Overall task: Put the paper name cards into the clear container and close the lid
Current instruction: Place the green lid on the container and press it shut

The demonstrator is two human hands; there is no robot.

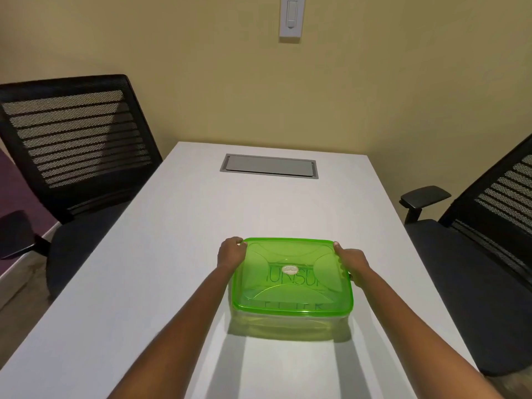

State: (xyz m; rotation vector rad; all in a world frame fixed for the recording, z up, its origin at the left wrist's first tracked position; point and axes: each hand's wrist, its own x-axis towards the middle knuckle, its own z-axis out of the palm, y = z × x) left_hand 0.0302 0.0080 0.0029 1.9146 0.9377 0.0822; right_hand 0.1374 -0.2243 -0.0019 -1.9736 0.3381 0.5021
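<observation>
Lidded container between both hands.

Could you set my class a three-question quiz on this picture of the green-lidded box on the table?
1. True or false: the green lid sits on the clear container.
2. Which hand touches the lid's far-left corner?
A. left hand
B. right hand
3. Fill in: dark lettering shows through the lid, so the name cards lie ____ the container.

Key
1. True
2. A
3. inside
</observation>
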